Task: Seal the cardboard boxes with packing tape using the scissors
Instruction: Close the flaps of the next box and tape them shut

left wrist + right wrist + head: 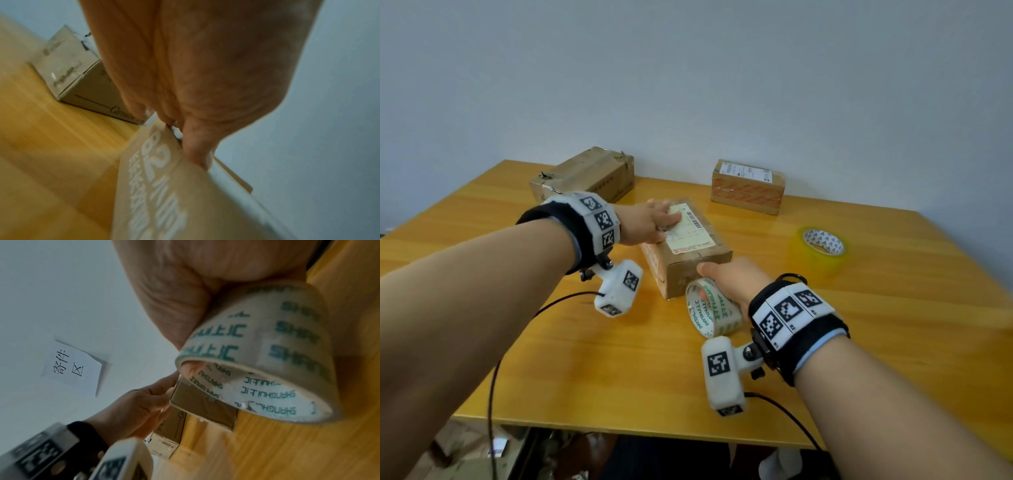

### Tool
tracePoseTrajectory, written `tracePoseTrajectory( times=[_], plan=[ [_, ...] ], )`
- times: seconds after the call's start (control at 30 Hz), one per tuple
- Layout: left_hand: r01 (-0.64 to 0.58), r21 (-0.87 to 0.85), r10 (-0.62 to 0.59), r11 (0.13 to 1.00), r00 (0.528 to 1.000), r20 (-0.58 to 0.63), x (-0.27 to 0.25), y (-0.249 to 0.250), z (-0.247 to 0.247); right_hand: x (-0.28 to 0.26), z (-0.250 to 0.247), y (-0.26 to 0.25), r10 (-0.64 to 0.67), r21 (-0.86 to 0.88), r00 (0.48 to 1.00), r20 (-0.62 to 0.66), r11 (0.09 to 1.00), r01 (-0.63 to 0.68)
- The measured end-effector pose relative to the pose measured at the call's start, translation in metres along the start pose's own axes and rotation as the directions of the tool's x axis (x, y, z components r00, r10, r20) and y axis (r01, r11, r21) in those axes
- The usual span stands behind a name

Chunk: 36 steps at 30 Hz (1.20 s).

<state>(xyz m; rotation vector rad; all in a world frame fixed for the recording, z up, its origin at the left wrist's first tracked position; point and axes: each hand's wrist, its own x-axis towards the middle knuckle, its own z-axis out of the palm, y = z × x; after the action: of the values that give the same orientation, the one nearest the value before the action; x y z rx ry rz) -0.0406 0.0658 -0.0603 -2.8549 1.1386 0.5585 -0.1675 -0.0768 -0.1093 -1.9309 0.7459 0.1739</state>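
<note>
**Bracing the box, tape roll at its near end**

I am pressing my left hand (654, 222) flat on the white shipping label of the small brown cardboard box (685, 246) lying near the middle of the yellow wooden tabletop (859, 308), fingers spread over the top and thumb hooking the left edge, so the box is not sliding while I am working. My right hand (729, 281) is gripping the white tape roll with green lettering (714, 306), fingers threading through its core, and holding it against the box's near end, probably to start a strip there.

A second, yellowish roll of tape (820, 248) is sitting towards the right edge. A larger worn cardboard box (585, 174) and a small box with orange-striped tape (748, 186) are waiting along the far edge, by the wall.

I am seeing no scissors in any view. The tape's loose end is hard to make out, so I cannot tell whether it is already sticking to the cardboard. The wrist views are blurring.
</note>
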Motion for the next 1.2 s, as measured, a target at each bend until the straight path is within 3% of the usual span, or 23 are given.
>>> tracePoseTrajectory(
  times=[0.3,0.47,0.73,0.97,1.07,1.13,1.2],
  plan=[
    [-0.182,0.034,0.185,0.983,0.973,-0.14,-0.038,0.044,0.026,-0.004,0.001,-0.005,-0.06,-0.082,0.998,0.021,0.995,0.061],
    [-0.157,0.114,0.169,0.981,0.98,-0.105,-0.04,0.05,0.035,0.002,0.0,-0.001,-0.161,-0.107,0.987,0.011,0.981,0.161],
    [-0.172,0.178,0.191,0.969,0.977,-0.094,-0.041,0.048,0.043,0.006,0.001,0.005,-0.179,-0.077,0.984,-0.024,0.981,0.176],
    [-0.17,0.093,0.177,0.981,0.981,-0.078,-0.039,0.046,0.041,-0.005,-0.004,0.0,-0.088,-0.131,0.995,0.043,0.987,0.093],
    [-0.134,-0.16,0.104,0.978,0.978,-0.182,-0.04,0.046,0.049,-0.004,-0.004,0.013,-0.017,0.121,0.993,0.118,0.993,0.002],
    [-0.118,-0.335,0.025,0.935,0.963,-0.269,-0.038,0.044,0.053,-0.008,-0.006,0.021,-0.045,0.286,0.98,0.195,0.958,-0.013],
    [-0.094,-0.372,-0.021,0.924,0.955,-0.295,-0.036,0.042,0.054,-0.014,-0.009,0.023,-0.09,0.32,0.975,0.205,0.947,0.02]
  ],
)
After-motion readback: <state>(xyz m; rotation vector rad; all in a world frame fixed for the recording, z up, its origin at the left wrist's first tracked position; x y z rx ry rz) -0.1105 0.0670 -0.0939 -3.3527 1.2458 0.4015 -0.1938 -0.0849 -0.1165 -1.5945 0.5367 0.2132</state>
